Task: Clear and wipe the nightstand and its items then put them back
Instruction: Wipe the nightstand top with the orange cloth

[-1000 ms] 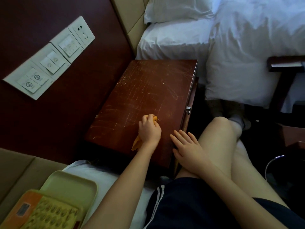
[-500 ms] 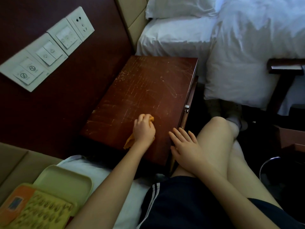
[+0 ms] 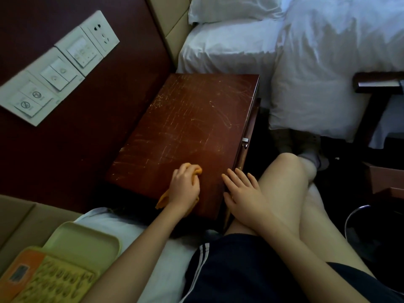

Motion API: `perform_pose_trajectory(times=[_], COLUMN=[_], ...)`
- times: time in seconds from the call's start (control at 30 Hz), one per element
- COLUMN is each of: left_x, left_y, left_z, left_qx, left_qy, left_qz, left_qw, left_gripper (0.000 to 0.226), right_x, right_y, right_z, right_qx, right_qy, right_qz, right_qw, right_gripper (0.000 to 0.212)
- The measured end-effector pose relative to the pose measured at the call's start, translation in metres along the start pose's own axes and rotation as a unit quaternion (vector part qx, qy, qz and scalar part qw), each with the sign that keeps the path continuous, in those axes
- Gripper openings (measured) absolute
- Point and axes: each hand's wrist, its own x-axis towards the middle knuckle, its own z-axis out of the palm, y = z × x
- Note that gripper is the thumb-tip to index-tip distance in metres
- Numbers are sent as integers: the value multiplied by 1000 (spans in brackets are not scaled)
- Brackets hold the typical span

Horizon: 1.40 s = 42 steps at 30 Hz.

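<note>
Scratched table (image 3: pixel 196 119), left hand (image 3: pixel 184 189) on its near part, fingers curled round an orange cloth (image 3: pixel 197 171); right hand (image 3: pixel 242 193) just right of it, fingers straight, flat on the table's right edge

My left hand (image 3: pixel 184 189) sits on the cloth (image 3: pixel 197 171) at the near edge of the nightstand (image 3: pixel 192 123), right hand (image 3: pixel 242 191) just right of it; switch panels (image 3: pixel 59 68) left, bed (image 3: pixel 229 47) behind.

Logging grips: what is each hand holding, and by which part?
Left hand grips the orange cloth by its bunched middle, both ends poking out; right hand holds nothing.
</note>
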Motion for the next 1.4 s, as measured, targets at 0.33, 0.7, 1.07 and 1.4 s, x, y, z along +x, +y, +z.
perform_pose_trajectory(times=[0.33, 0.7, 1.07, 1.4], left_x=[29, 11, 38, 28], left_y=[49, 21, 63, 36], left_z=[21, 9, 24, 13], left_qx=[-11, -8, -9, 1], left_qy=[-29, 7, -47, -14], left_qz=[17, -24, 31, -9], left_qw=[999, 1000, 998, 1000], left_gripper=[27, 26, 30, 26], right_x=[-5, -5, -8, -7], right_y=[6, 11, 16, 15], right_z=[-10, -5, -1, -7], right_qx=[1, 13, 21, 28], right_qy=[-3, -4, -3, 17], right_qz=[24, 26, 41, 39], right_qw=[1000, 1000, 999, 999], right_gripper=[52, 52, 52, 52])
